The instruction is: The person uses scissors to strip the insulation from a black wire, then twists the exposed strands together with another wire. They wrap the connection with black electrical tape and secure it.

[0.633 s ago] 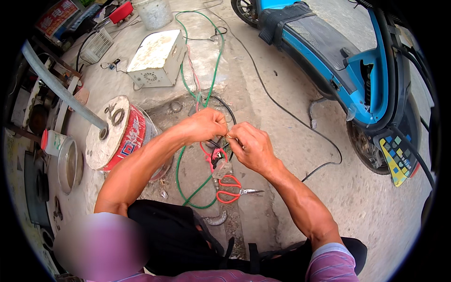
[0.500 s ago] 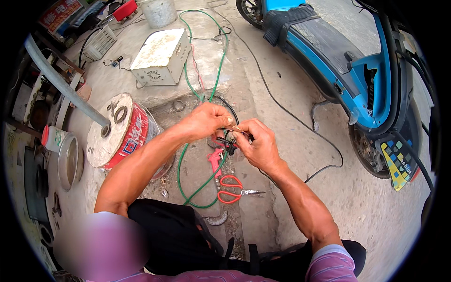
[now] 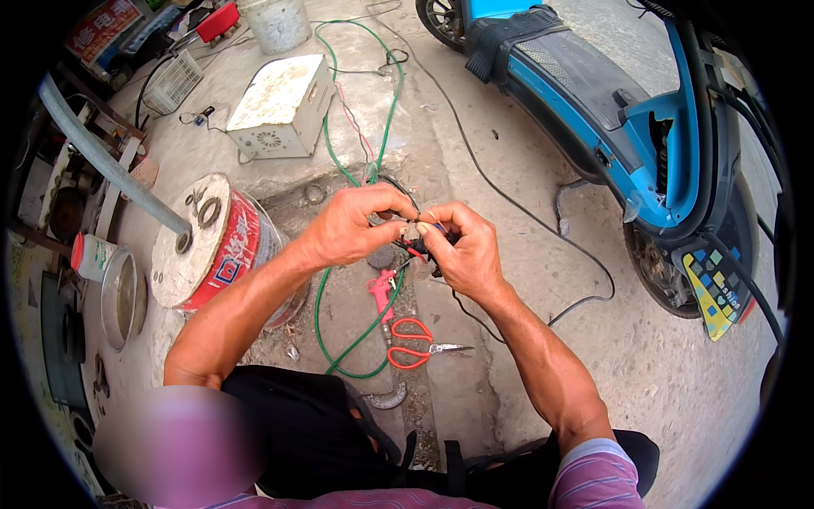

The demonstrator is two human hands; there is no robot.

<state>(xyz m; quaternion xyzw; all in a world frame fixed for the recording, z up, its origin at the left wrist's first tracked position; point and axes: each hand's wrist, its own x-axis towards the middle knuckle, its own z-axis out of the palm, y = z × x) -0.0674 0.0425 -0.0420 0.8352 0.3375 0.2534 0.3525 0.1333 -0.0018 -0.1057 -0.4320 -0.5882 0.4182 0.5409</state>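
Looks mid-job: right hand (image 3: 465, 250) pinches thin multicoloured plastic-coated wires (image 3: 436, 222); can't tell if left hand (image 3: 356, 225) grips, or what's joined.

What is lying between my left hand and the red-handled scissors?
In the head view, a pink tool and part of the green hose lie between the left hand and the scissors.

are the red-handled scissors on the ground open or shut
Shut, as far as the picture shows: the scissors' blades lie together, tapering to a single point, with no visible gap between them.
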